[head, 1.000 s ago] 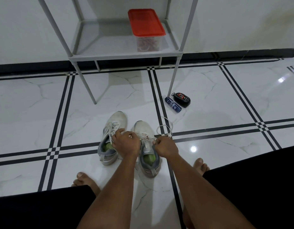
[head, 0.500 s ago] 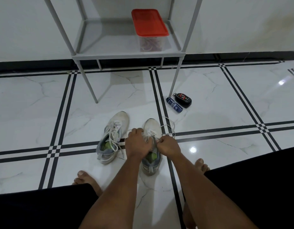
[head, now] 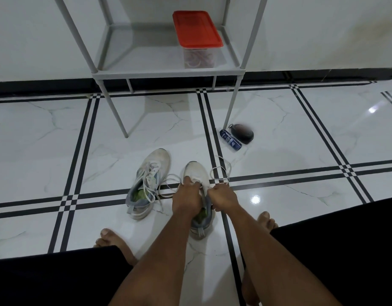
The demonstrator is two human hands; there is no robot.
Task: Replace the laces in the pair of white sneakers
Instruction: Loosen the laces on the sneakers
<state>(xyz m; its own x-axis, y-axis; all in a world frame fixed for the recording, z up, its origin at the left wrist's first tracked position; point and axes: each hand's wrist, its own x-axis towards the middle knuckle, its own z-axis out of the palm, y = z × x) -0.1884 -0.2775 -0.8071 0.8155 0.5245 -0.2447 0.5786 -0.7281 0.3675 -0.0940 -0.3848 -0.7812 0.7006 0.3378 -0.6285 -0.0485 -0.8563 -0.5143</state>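
Two white sneakers [head: 149, 183], grey heels, laces [head: 220, 171] loose.

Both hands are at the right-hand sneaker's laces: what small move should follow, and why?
Probably pull the lace out further with the right hand while the left hand steadies the sneaker: loose lace already loops beside its toe.

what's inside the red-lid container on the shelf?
Through the clear wall of the red-lidded container on the grey shelf, pale and reddish coiled strands show, possibly laces; too blurred to confirm. The opaque lid hides the contents from above.
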